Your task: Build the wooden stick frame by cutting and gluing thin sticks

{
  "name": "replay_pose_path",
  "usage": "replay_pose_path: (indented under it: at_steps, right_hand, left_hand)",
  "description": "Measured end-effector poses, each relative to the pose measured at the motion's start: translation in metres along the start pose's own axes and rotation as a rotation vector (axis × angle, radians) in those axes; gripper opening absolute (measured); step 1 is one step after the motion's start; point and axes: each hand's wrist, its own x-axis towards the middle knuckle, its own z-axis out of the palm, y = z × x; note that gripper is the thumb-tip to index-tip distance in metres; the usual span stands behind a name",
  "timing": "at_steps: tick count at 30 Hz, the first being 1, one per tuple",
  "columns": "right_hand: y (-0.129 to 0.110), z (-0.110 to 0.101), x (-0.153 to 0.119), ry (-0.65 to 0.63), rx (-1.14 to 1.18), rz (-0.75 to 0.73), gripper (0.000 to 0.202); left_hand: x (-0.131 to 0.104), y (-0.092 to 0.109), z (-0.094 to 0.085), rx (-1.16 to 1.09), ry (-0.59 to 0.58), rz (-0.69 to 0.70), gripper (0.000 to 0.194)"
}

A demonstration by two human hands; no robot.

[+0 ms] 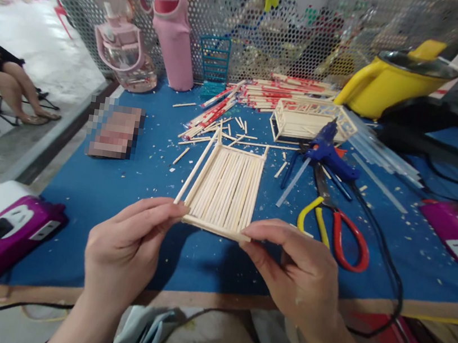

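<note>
The stick panel (226, 188) is pale cream, striped by its parallel sticks. The worktop (81, 190) is mid-blue, flecked with off-white and edged in brown. Clockwise around the panel: at twelve o'clock, a grey mesh (221, 14) dotted with a regular pattern of holes; at one, wrapped sticks (286, 95), banded red and white; at two, a dark-blue glue gun (333, 160) and, farther out, a bright-yellow pot (373, 81); at three, pliers (325, 199), one handle yellow, the other red; at eight, a purple-and-white power strip (33, 229); at eleven, a pink bottle (173, 50).
</note>
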Motion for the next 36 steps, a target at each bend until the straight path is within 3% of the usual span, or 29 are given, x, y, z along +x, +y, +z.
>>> replay_pose_path:
  at_steps: [10,16,19,23,36]
  right_hand:
    - [0.0,0.003,-0.001,0.041,0.056,-0.043,0.014]
    - [-0.001,0.003,-0.002,0.037,-0.024,-0.022,0.017]
    - [0.002,0.004,-0.003,0.057,-0.065,-0.041,0.019]
    - [0.003,0.006,-0.005,0.088,-0.081,-0.058,0.019]
    - [0.013,0.005,-0.004,0.168,-0.118,-0.098,0.012]
  left_hand:
    - [0.0,-0.006,-0.001,0.011,-0.022,0.033,0.019]
    - [-0.004,-0.011,0.004,-0.139,-0.024,-0.208,0.032]
    - [-0.004,-0.011,0.005,-0.23,-0.015,-0.247,0.022]
    - [-0.003,-0.006,0.003,-0.198,0.009,-0.232,0.012]
    - [-0.01,-0.008,0.005,-0.22,0.028,-0.052,0.016]
